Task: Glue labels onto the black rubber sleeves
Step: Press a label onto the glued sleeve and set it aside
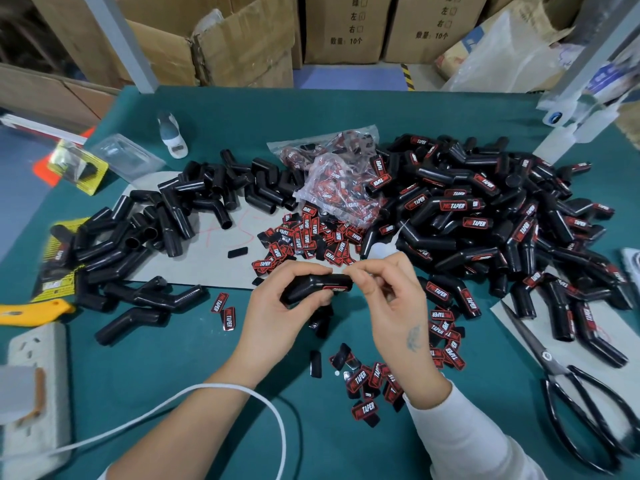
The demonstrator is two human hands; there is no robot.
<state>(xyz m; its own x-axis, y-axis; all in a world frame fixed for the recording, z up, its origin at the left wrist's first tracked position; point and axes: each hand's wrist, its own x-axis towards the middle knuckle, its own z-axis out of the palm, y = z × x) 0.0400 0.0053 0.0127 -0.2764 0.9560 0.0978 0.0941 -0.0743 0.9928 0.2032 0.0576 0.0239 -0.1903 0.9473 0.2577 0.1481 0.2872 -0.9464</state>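
A white cable (221, 393) loops across the near green table (173, 358), with black scissors (575, 403) at the near right. Just beyond, the left hand (277, 306) wraps its fingers around a black rubber sleeve (317, 287) held above the table, while the right hand (391, 299) pinches at the sleeve's right end, where a red label (337, 289) sits. Loose labels (308, 237) lie farther back, unlabelled sleeves (156, 220) heaped left, labelled sleeves (502, 220) right.
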